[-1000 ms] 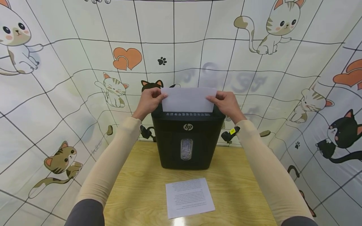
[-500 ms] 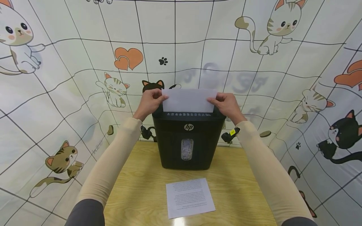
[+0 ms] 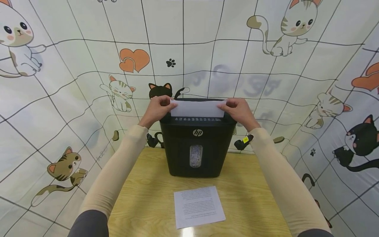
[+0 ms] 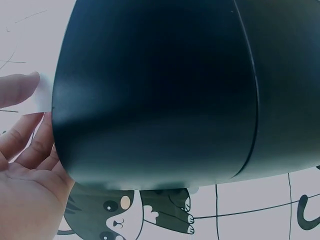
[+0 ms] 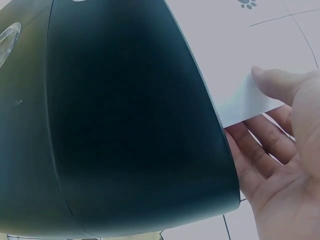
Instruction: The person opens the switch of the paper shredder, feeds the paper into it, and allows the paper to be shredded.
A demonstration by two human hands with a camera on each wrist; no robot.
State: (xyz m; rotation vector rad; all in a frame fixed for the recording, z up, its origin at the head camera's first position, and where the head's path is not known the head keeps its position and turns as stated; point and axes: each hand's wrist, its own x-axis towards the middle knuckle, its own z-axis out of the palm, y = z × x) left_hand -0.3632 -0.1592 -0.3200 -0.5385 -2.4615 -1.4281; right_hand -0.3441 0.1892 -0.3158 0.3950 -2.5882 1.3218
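Fingers and thumb of the left hand (image 3: 157,110) pinch one top corner of a white sheet (image 3: 197,109), and the right hand (image 3: 239,111) pinches the other, as we see from the head. The sheet looks blank on our side, and its low end goes into the top of a black shredder (image 3: 180,148). We read "hp" in a round badge (image 3: 197,132); the row of tiny signs (image 3: 197,119) above it is too small for us. A printed page (image 3: 199,207) lies on the wooden table (image 3: 245,191), its words too small too. From the left wrist, we see the thumb on the paper and bent fingers behind it. From the right wrist, we see the same kind of pinch, close beside the shredder.
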